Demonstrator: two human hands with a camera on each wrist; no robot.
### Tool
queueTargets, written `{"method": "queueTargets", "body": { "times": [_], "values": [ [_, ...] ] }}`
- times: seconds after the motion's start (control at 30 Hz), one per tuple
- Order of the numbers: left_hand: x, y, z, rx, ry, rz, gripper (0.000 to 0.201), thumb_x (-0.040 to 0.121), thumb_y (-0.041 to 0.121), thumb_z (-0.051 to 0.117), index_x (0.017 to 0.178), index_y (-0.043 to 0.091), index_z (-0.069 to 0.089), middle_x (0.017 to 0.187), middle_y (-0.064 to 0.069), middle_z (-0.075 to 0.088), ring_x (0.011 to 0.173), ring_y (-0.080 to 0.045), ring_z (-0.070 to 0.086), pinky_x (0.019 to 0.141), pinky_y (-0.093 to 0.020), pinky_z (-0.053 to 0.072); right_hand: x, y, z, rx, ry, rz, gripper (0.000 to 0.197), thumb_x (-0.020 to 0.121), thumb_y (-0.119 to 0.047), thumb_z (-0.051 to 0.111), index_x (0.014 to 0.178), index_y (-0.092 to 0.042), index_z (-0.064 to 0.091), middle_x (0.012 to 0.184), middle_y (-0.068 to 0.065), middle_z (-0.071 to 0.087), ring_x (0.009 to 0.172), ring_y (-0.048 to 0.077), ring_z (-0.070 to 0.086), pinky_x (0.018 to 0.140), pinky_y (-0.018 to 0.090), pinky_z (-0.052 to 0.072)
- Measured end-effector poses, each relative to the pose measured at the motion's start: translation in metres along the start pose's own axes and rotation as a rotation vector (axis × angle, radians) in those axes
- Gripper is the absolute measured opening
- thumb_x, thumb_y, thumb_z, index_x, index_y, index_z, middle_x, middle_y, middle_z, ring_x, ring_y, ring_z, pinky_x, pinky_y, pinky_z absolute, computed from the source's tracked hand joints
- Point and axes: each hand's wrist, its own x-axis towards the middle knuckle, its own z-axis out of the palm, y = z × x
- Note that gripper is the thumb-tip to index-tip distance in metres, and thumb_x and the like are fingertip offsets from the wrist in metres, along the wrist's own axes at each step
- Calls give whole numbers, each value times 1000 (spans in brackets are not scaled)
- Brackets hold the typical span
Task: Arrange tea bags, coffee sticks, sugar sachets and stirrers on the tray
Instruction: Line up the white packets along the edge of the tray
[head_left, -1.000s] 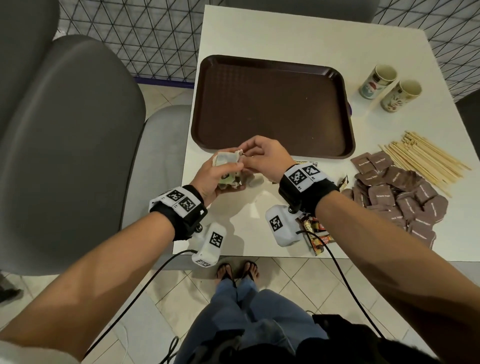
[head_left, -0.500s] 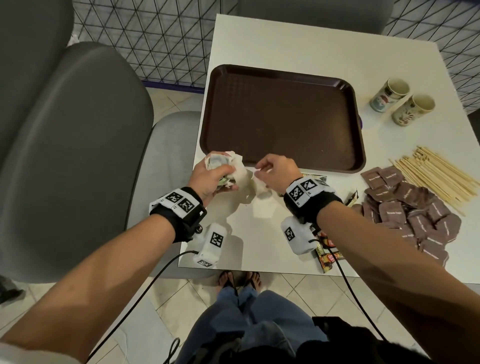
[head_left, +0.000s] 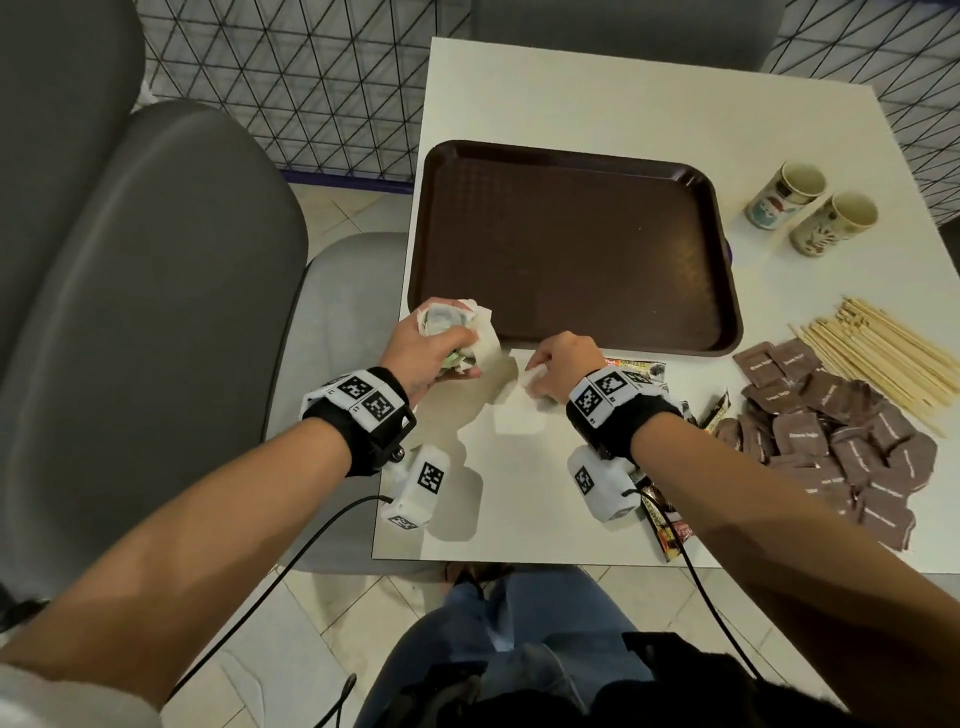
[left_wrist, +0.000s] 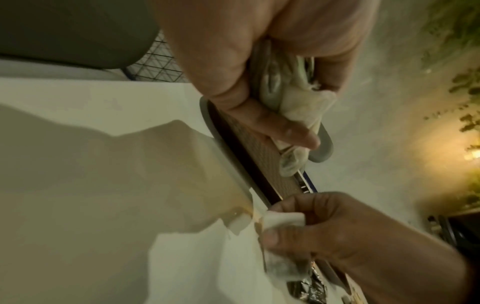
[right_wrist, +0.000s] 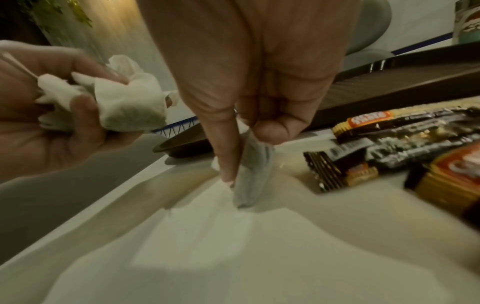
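My left hand (head_left: 431, 343) grips a bunch of white tea bags (head_left: 457, 327) just off the tray's near left corner; the bunch (right_wrist: 124, 102) also shows in the right wrist view. My right hand (head_left: 556, 366) pinches a single tea bag (right_wrist: 249, 170) between thumb and forefinger, its lower end touching the white table (head_left: 519, 493). The brown tray (head_left: 571, 244) lies bare beyond both hands. Coffee sticks (head_left: 665, 519) lie under my right wrist, and more coffee sticks (right_wrist: 389, 131) show close to the fingers. Brown sugar sachets (head_left: 841, 441) are heaped at the right, with wooden stirrers (head_left: 883, 353) behind them.
Two paper cups (head_left: 810, 213) stand at the table's far right. Grey chairs (head_left: 145, 291) crowd the left side, and a wire mesh fence (head_left: 311, 78) runs behind them. The table's near edge is close to my wrists.
My hands have drawn apart: the left stays by the tray's corner with the bunch, the right has moved right and down to the table with one tea bag.
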Motion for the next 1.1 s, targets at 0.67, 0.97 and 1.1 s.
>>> {"method": "queueTargets", "body": {
  "times": [0.67, 0.97, 1.1],
  "values": [
    [112, 66, 13, 7, 144, 76, 24, 83, -7, 61, 87, 16, 60, 98, -12, 59, 85, -27, 64, 53, -34, 59, 134, -21, -95, 457, 179, -238, 8, 79, -22, 75, 81, -21, 67, 66, -6, 59, 73, 13, 59, 81, 36, 55],
    [159, 80, 5, -22, 162, 111, 25, 83, -7, 62, 87, 18, 60, 92, -7, 61, 85, -25, 64, 56, -35, 58, 195, -63, -103, 421, 130, -244, 3, 87, -12, 65, 87, -16, 65, 71, 3, 62, 67, 19, 62, 75, 39, 59],
    [172, 83, -5, -54, 210, 130, 25, 83, -7, 61, 85, 18, 60, 93, -7, 61, 85, -25, 63, 56, -34, 58, 222, -84, -110, 492, 129, -234, 4, 87, -8, 64, 90, -11, 65, 71, 4, 59, 64, 19, 64, 69, 28, 59]
  ]
}}
